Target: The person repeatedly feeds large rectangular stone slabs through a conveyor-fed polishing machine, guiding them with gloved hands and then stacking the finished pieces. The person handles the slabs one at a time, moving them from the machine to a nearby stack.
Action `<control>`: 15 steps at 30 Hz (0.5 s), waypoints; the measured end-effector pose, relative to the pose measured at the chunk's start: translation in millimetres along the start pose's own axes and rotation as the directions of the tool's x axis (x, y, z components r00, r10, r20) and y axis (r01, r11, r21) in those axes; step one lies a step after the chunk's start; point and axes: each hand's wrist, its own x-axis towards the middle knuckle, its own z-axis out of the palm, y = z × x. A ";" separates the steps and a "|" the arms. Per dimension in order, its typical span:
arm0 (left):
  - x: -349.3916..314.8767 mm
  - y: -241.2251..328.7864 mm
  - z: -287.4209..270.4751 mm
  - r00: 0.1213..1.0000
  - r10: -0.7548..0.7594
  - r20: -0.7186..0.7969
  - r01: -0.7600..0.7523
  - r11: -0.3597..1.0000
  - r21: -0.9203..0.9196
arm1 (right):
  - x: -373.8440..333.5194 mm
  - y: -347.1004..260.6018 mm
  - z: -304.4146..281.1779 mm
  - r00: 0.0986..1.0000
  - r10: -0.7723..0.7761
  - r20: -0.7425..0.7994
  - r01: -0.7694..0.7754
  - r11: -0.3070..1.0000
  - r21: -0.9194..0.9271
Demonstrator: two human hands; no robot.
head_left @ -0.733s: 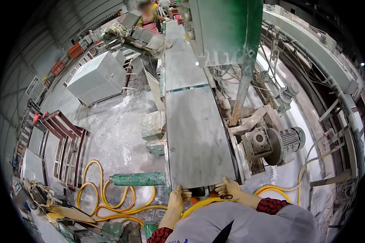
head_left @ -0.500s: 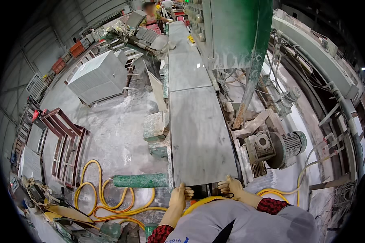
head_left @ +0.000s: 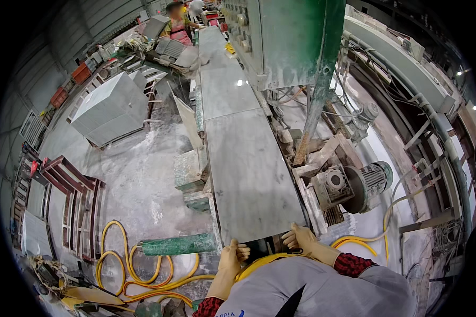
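A long grey marbled stone slab lies flat on a narrow conveyor line, its short near edge right in front of me. My left hand, fingers curled, is closed at the near left corner of this slab. Further right along the same edge, my right hand is closed too, its thumb against the slab's edge. The undersides of both grips are hidden. Beyond a thin seam, a second grey slab continues the row away from me.
A green-and-grey machine cabinet and a motor stand right of the line. To the left are a green roller, yellow hoses, a brown rack and a block of stacked slabs. A co-worker stands at the far end.
My view has turned slightly, so the scene sits further left in the picture. Both hands stay at the slab's near edge with fingers curled.
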 end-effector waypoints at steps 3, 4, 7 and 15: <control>4.2 -1.4 -2.2 1.000 -0.003 0.021 0.005 0.998 -0.058 | -1.7 -4.1 -0.9 1.000 -0.003 0.012 0.003 1.000 -0.021; 5.2 -1.8 -2.5 0.999 0.001 0.033 0.001 0.997 -0.081 | -0.5 -3.9 -2.3 1.000 -0.012 0.022 0.012 0.999 -0.032; -4.4 8.2 7.6 1.000 0.000 -0.008 -0.001 0.997 -0.077 | 4.3 -4.9 -2.8 1.000 -0.007 0.021 0.007 1.000 0.012; 11.9 12.7 6.8 0.999 -0.023 0.023 0.026 0.993 -0.111 | 19.1 -9.1 -0.8 0.999 0.023 0.034 -0.027 0.993 0.114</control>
